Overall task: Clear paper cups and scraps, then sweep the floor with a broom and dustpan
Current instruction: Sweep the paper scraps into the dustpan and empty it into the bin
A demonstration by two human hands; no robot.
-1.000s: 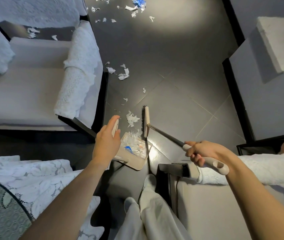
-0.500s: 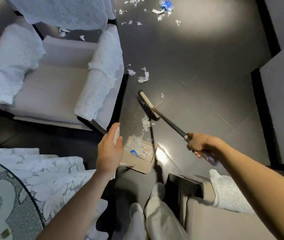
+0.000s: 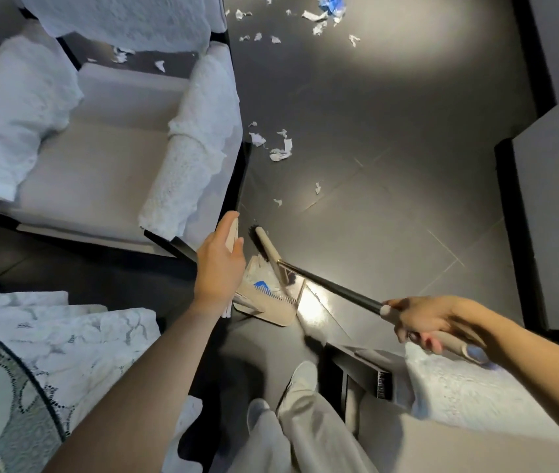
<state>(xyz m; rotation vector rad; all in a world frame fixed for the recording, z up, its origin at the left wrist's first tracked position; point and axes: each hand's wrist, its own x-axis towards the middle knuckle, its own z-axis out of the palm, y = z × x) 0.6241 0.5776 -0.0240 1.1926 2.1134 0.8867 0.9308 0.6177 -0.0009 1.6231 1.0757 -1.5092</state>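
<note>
My left hand (image 3: 218,264) grips the upright handle of a beige dustpan (image 3: 273,310) that rests on the dark tiled floor. White paper scraps and a blue piece lie inside the pan. My right hand (image 3: 424,320) holds the broom (image 3: 325,281) by its black and beige handle. The broom head (image 3: 266,245) lies at the pan's mouth. More paper scraps (image 3: 279,148) lie on the floor farther ahead, and another scatter with a blue scrap (image 3: 329,8) sits at the top.
A beige armchair (image 3: 107,155) with white lace covers stands to the left, scraps (image 3: 122,56) behind it. A lace-covered seat (image 3: 66,336) is at lower left, another armchair (image 3: 441,387) at lower right. A grey wall (image 3: 557,206) bounds the right. My legs (image 3: 298,421) stand below.
The broom head has swept back from farther out on the floor to the dustpan's mouth, pushing the nearby scraps in. My left hand has stayed on the dustpan handle.
</note>
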